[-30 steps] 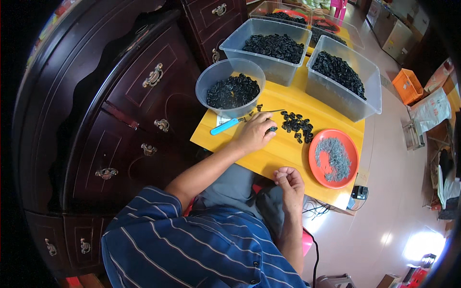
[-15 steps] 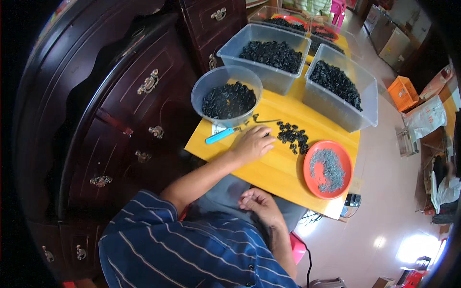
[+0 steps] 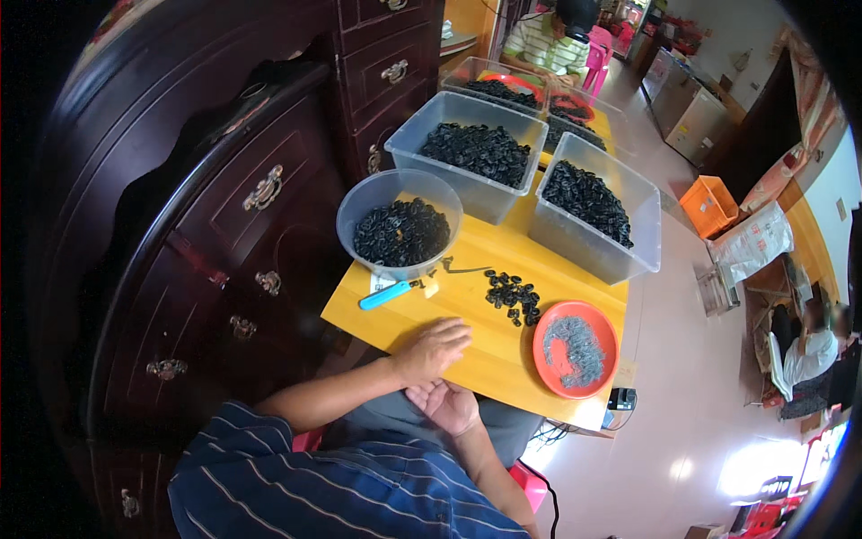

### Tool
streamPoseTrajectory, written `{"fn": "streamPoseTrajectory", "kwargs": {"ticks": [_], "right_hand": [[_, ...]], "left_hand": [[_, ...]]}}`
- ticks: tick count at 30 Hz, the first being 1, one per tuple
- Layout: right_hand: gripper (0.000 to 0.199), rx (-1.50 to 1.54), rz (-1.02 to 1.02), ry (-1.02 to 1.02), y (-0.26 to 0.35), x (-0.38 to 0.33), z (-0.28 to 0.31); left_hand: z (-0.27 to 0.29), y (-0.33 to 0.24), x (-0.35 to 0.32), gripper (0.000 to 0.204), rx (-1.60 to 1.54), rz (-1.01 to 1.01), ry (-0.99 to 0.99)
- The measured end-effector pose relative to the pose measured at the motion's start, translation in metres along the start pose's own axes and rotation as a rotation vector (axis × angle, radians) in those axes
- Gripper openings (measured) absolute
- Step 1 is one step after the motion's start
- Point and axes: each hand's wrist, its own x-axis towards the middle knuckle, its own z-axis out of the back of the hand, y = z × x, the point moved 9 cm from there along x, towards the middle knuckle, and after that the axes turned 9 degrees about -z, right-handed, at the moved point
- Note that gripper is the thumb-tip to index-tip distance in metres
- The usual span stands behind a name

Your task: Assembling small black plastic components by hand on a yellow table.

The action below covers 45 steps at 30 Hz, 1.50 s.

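At the table's near edge, my left hand (image 3: 433,350) lies palm down on the yellow table (image 3: 404,323), its fingers stretched to the right; whatever is under the palm is hidden. Just below it, off the edge, my right hand (image 3: 449,407) is turned palm up, fingers extended beneath the left hand. Beyond them lies a loose pile of small black oval pieces (image 3: 514,298). A red plate (image 3: 613,352) with small grey metal pieces (image 3: 576,350) stands to the right. On the left are a blue-handled tool (image 3: 384,296) and a thin dark rod (image 3: 471,270).
A round clear tub (image 3: 347,229) and two clear bins (image 3: 404,148) (image 3: 620,265) hold many black pieces. More bins stand behind, near a seated person (image 3: 557,49). Dark wooden drawers (image 3: 224,216) flank the table's left. An orange crate (image 3: 708,205) is on the floor at right.
My left hand has drawn back from beside the black pile to the table edge. My right hand has opened, palm up, and come under it. The view has shifted, showing a person at the back.
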Motion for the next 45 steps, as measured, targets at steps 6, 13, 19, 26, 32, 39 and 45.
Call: {"fn": "streamPoseTrajectory", "kwargs": {"ticks": [6,13,19,26,32,39,45], "right_hand": [[0.045,0.284,0.116,0.159,0.007,-0.002,0.001],[0.039,-0.118,0.18,-0.01,-0.006,-0.006,-0.01],[0.027,-0.079,0.148,-0.412,-0.014,-0.035,0.0],[0.022,0.082,0.175,-0.227,0.031,-0.005,-0.122],[0.014,0.155,0.346,0.044,0.141,0.055,-0.236],[0.031,-0.232,0.477,0.021,0.4,0.116,-0.348],[0.056,-1.188,0.958,-0.879,0.388,0.166,-0.327]], "left_hand": [[-0.005,-0.05,-0.046,0.038,-0.08,-0.101,0.012],[0.0,-0.076,-0.084,0.03,-0.153,-0.124,-0.068],[0.049,-0.072,-0.071,0.024,-0.234,-0.108,-0.209],[0.09,0.02,-0.071,0.01,-0.275,0.261,-0.09],[0.064,0.063,-0.151,0.019,-0.381,0.45,0.305],[0.017,0.119,-0.244,0.024,-0.603,0.631,0.36],[-0.043,0.158,-0.367,0.021,-0.266,0.948,0.536]]}}
